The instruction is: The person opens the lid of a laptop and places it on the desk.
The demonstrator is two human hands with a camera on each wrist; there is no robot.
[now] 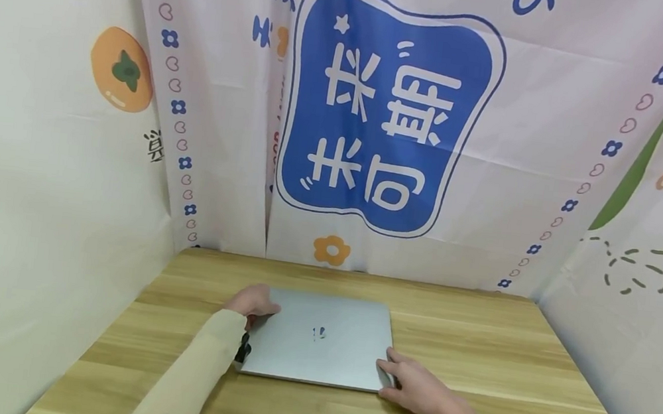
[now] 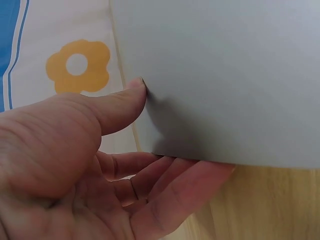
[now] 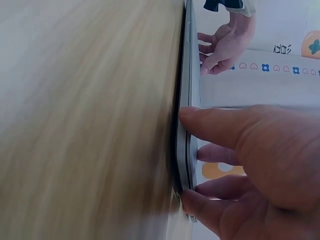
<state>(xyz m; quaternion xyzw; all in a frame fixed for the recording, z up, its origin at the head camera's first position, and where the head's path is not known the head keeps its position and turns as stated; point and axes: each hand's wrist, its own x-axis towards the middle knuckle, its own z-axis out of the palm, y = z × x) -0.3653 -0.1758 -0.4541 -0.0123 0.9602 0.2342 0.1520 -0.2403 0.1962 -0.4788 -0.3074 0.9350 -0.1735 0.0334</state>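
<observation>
A closed silver laptop (image 1: 318,342) with a small dark logo lies on the wooden table. At its left edge, my left hand (image 1: 252,301) grips it, the thumb on the lid and the fingers curled against the edge from below, as the left wrist view shows. My right hand (image 1: 415,383) holds the front right corner. Up close in the right wrist view, one fingertip (image 3: 190,116) presses on the thin laptop side (image 3: 186,145) while other fingers reach over the lid and round the corner.
Wood-grain table (image 1: 465,313) surrounds the laptop. Behind it hangs a white printed cloth (image 1: 526,172) with a large blue sign and an orange flower. More printed cloth (image 1: 56,207) closes off the left side, and another stretch (image 1: 627,315) the right.
</observation>
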